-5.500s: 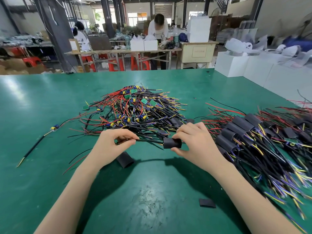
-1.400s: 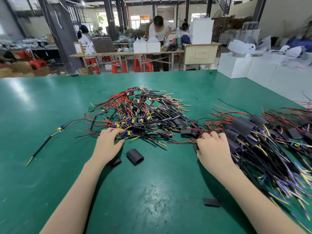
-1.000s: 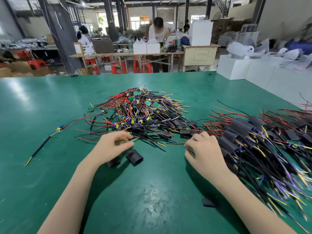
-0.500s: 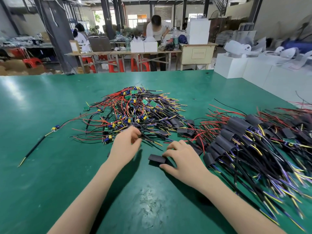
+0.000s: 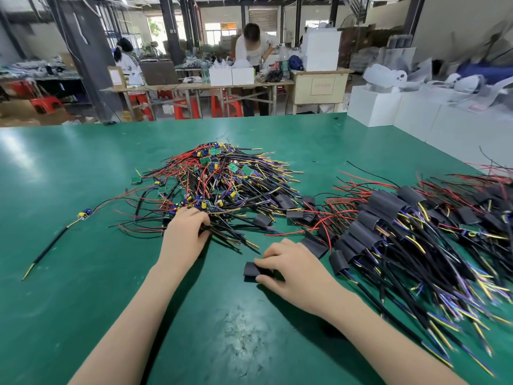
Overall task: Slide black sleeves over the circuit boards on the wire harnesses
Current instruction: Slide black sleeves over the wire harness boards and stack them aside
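black sleeve, flattened, lies on the green table, pinched by the right hand between thumb and curled fingers; its left end sticks out past the fingertips. left hand sits just left and farther up, fingers curled into the near edge of the bare pile, gripping a bundle of black wires there. bare pile: red, black and yellow leads with small green boards, unsleeved, centre of table. done pile to the right, boards covered in black sleeves, leads fanning toward the near right edge, blurred there. a few loose sleeves lie between the two piles. one stray harness lies apart at left. beyond the table: benches, white boxes, red stools, two people.
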